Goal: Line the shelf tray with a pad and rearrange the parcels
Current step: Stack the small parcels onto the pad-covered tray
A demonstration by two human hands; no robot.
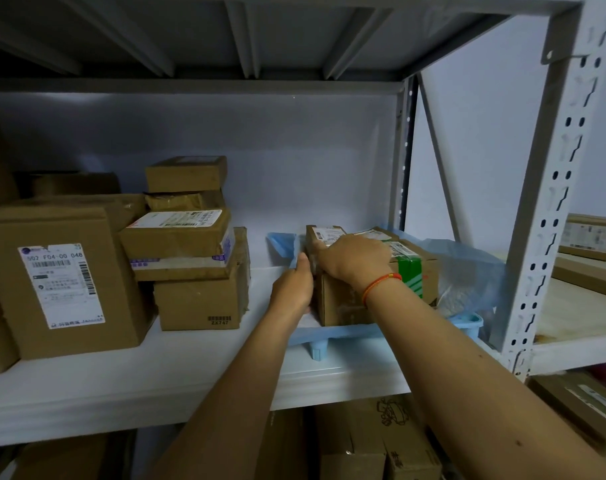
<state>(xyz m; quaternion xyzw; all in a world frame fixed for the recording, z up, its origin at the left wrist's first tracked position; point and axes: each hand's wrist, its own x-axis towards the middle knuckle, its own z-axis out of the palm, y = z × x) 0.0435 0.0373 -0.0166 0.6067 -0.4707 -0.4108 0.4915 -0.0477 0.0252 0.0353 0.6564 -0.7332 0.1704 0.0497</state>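
Observation:
A light blue tray point(467, 322) sits on the white shelf point(87, 393) at the right, lined with a blue pad point(284, 245) whose edges stick up at the left and right. Two brown parcels stand on the pad: a front one with green tape point(412, 271) and a small one behind point(324, 235). My left hand point(292, 287) presses against the front parcel's left side. My right hand point(355, 256), with a red string on its wrist, lies on top of the parcels with its fingers over the small one.
A stack of several brown parcels point(187, 244) stands at the shelf's middle left, a large labelled box point(62, 282) beside it. A grey upright post point(550, 202) borders the right. More boxes point(374, 441) fill the shelf below and the neighbouring rack point(588, 237).

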